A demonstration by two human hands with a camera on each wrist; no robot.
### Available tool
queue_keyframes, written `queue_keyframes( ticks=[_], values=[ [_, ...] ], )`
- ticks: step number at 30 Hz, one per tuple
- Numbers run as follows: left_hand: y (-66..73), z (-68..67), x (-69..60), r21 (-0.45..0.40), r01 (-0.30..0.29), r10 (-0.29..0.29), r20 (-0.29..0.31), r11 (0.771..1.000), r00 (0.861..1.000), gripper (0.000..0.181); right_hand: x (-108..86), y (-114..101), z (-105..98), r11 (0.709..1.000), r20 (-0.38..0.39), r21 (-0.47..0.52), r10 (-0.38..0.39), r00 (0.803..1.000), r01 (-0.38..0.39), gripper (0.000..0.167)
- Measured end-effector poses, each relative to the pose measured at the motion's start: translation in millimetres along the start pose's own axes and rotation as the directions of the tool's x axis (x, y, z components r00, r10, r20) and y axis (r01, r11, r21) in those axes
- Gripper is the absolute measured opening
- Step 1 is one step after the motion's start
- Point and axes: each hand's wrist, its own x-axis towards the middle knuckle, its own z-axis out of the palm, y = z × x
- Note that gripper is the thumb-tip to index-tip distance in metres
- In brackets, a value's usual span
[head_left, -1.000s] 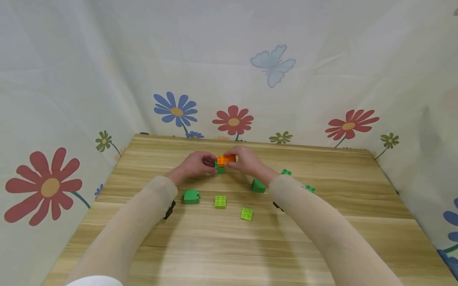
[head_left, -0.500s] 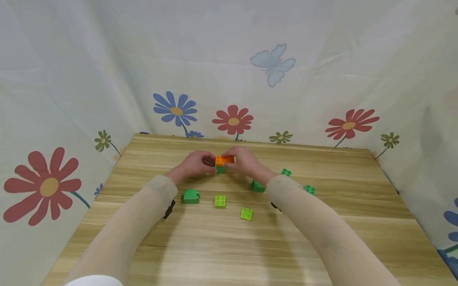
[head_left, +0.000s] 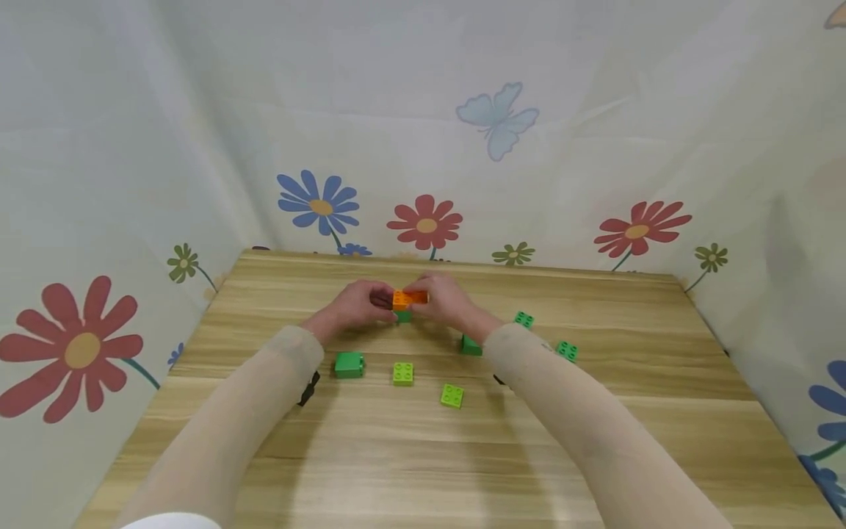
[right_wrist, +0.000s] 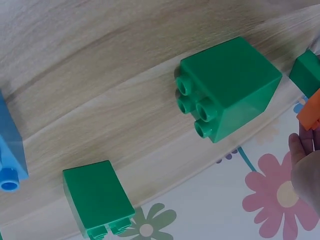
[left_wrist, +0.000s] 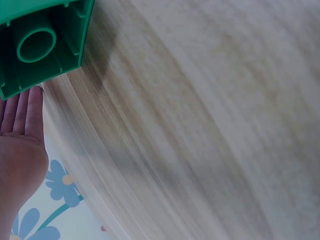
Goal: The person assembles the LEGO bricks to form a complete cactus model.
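Observation:
At the back middle of the table in the head view, my right hand (head_left: 446,301) pinches an orange toy brick (head_left: 400,300) on top of a green brick (head_left: 404,317). My left hand (head_left: 357,304) holds the green brick from the left, thumb at its near side. Those left fingertips are hidden behind another green brick (left_wrist: 42,55) in the left wrist view. The right wrist view catches the orange brick (right_wrist: 311,111) against the green one (right_wrist: 306,72), with my right hand (right_wrist: 307,175) beside it.
Nearer me lie a green brick (head_left: 349,365) on its side and two lime bricks, one (head_left: 403,374) left of the other (head_left: 452,396). Right of my hands are more green bricks (head_left: 471,346) (head_left: 524,319) (head_left: 567,351). The right wrist view adds a blue brick (right_wrist: 10,145).
The orange brick has shifted slightly left and now sits squarely over the green brick, whose studs showed a second ago. My left hand has barely moved.

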Motion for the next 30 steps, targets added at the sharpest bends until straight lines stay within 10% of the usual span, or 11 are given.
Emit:
queue_keyframes(
  ticks=[30],
  values=[
    [-1.1, 1.3, -2.0, 0.017, -0.017, 0.017, 0.01, 1.0, 1.0, 0.038, -1.0, -0.9, 2.8, 1.0, 0.012, 0.013, 0.007, 1.0, -0.007, 0.035]
  ],
)
